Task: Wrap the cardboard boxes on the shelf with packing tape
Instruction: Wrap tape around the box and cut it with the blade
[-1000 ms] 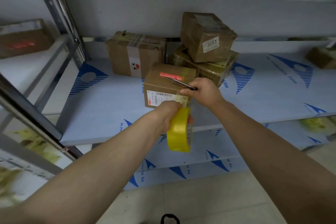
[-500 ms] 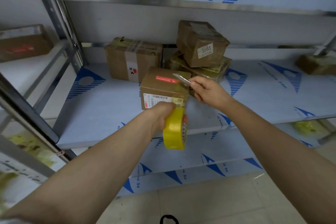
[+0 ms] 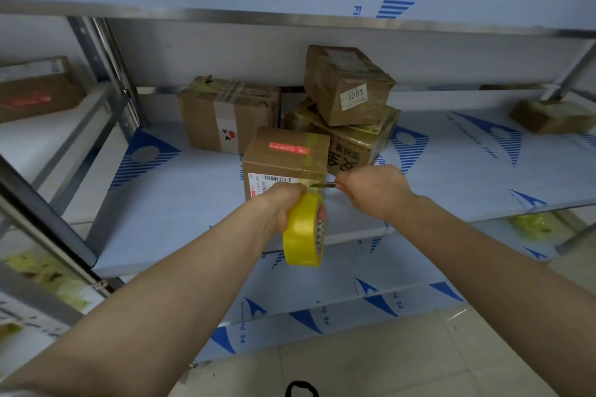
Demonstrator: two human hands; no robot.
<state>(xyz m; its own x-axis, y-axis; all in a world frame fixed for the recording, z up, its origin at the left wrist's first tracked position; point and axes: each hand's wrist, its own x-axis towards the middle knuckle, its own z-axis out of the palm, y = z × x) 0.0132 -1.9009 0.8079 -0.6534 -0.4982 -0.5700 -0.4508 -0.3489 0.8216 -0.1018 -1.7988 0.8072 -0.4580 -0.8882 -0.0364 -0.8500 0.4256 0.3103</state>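
Tape roll [image 3: 302, 234]; half-hidden blade [image 3: 325, 184], perhaps

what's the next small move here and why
Probably slice the thin metal blade in the right hand through the taut tape strip: it runs from the red-labelled brown cardboard box to the yellow tape roll in the left hand, and the blade tip is at it.
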